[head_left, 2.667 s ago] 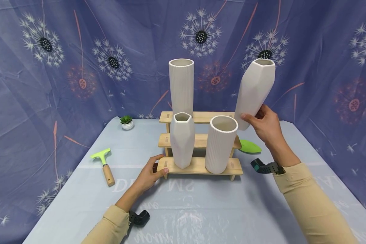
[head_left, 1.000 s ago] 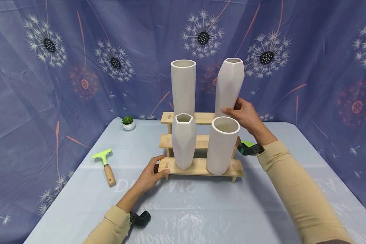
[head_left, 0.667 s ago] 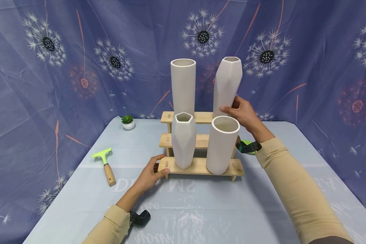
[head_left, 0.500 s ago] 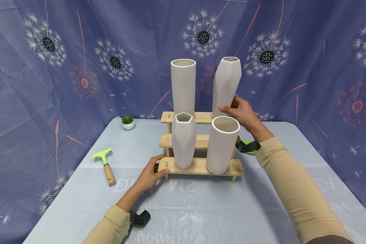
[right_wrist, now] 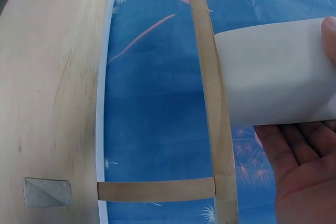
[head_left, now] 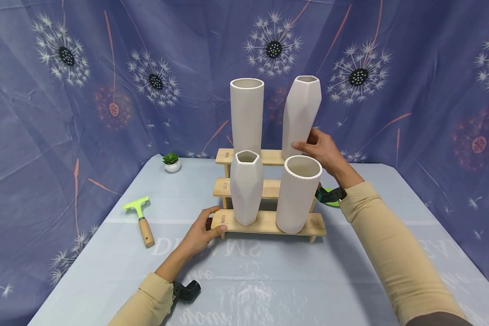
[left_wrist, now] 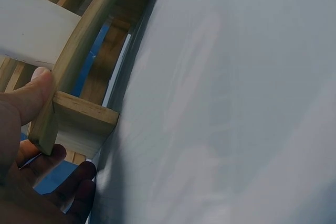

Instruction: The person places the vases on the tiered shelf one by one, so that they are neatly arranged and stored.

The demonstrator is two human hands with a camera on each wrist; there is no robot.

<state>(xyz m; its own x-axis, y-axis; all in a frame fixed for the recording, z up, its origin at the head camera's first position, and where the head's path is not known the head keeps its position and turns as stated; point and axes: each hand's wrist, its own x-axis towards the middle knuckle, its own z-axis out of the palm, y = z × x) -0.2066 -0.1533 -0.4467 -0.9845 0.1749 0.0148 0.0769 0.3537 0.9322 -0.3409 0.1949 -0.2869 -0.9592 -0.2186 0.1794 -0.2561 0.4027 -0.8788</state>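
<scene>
A three-tier wooden stand [head_left: 267, 222] carries white vases. My left hand [head_left: 201, 232] grips the left end of its lowest plank; in the left wrist view the thumb [left_wrist: 37, 90] lies on top, fingers curl beneath. With my right hand [head_left: 325, 148] I hold a tall faceted vase [head_left: 301, 113] near its base, at the right of the top tier. The right wrist view shows the base right at the plank's edge. Beside it on the top tier stands a tall ribbed vase [head_left: 246, 120]. Lower down are a smaller faceted vase [head_left: 246, 190] and a wide ribbed vase [head_left: 296, 199].
To the left on the table [head_left: 244, 280] lies a green squeegee [head_left: 145, 232] with a wooden handle. A small potted succulent [head_left: 172, 163] stands at the back left. Behind my right wrist shows part of a green object [head_left: 333, 203]. A dandelion-print cloth [head_left: 203, 54] hangs behind.
My right hand has brought the tilted faceted vase leftward from beside the stand to the top tier, more upright, then edged it slightly further left. The left hand has kept its grip.
</scene>
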